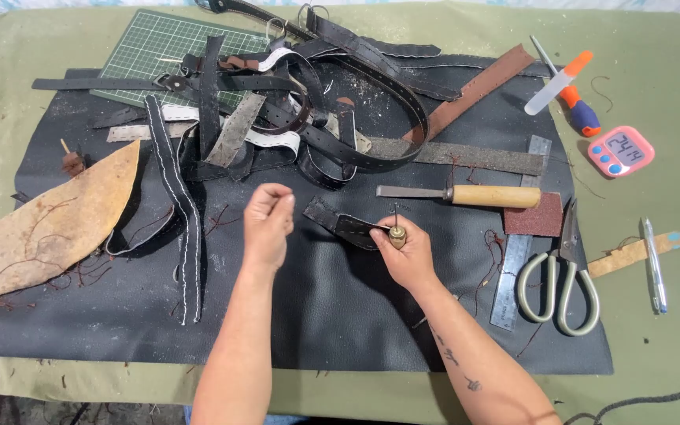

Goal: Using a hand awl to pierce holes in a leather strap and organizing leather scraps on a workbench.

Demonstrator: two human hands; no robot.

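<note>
While right hand (407, 250) fingers clamp awl (397, 234) on leather scrap (348, 226), left hand (267, 224) fingers pinched together.

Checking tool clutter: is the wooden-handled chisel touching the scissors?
Apart. The head view shows the chisel lying above the scissors, with sandpaper between.

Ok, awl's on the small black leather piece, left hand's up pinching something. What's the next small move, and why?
Probably bring the left hand down to pin the black leather piece. The right hand holds the awl at its edge, and nothing else steadies the piece.
</note>
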